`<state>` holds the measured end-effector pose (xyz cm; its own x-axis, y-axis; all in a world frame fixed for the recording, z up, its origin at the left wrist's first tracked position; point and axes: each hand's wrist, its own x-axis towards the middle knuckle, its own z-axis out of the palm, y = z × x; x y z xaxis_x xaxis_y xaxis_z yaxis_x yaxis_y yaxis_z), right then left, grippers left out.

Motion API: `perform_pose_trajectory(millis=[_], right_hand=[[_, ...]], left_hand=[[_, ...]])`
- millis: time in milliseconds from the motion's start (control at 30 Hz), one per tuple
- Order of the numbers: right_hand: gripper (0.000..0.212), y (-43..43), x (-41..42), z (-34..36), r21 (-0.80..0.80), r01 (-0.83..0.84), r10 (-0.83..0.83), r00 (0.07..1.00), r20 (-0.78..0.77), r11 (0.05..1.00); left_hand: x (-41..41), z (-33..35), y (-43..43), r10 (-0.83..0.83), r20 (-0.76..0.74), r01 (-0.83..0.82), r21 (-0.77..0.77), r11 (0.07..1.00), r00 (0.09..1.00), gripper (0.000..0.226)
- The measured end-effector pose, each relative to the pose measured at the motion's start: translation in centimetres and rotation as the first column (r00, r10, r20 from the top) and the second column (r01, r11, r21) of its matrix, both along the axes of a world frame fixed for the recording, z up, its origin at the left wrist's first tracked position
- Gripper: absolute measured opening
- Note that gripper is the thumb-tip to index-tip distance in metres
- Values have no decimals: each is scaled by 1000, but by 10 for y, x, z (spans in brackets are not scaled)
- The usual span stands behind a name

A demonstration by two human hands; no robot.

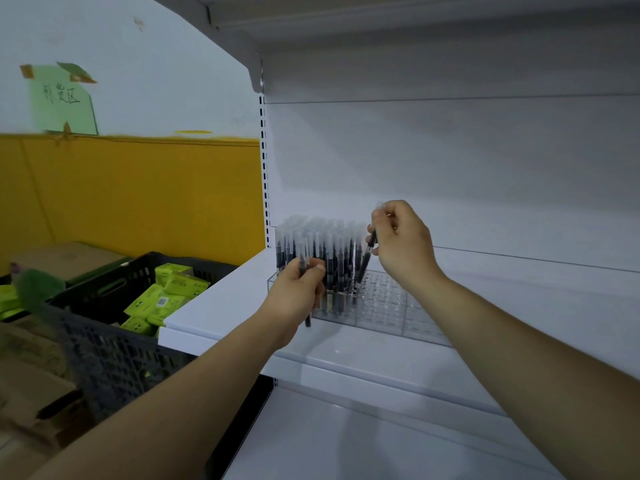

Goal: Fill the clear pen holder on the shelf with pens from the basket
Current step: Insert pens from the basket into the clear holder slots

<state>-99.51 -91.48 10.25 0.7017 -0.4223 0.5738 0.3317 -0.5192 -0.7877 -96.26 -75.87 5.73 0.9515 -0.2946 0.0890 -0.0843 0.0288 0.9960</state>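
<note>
Pens are being stood in a clear pen holder (384, 303) on a white shelf (221, 306).
At the left, a dark plastic basket (104, 344) is seen, with green packets (162, 299) lying in it. One black pen (304, 271) is gripped upright by the curled left hand (298, 292), in front of the holder's near-left corner. The holder's left part is packed with standing pens (322, 244) (clear caps up). A tilted pen (365, 261) is pinched by the right hand (405, 244), its lower end down in the holder.

Single head view, looking forward and slightly down, close on shelf (242, 327) at arm's reach.
</note>
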Motion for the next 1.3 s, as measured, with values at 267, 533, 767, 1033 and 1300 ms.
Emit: perform_pose_trajectory(millis=[267, 533, 767, 1033, 1300], right_hand=[[6, 2, 7, -16, -46, -34, 30, 996, -89, 998], [17, 6, 8, -25, -136, -8, -17, 984, -179, 991], [16, 9, 7, -30, -257, 75, -130, 970, -207, 964], [22, 25, -9, -18, -294, -30, -8, 992, -127, 955], [26, 12, -16, -8, -46, 7, -9, 999, -45, 999]], left_hand=[[-1, -2, 3, -25, -24, 25, -4, 1000, 999, 21], [4, -7, 4, 52, 32, -52, 6, 999, 998, 20], [-2, -5, 1, 12, 59, -10, -29, 1000, 998, 13], [-13, 0, -9, -90, 96, 97, -60, 994, 991, 13], [-15, -27, 10, -240, 444, -86, 597, 797, 863, 36]])
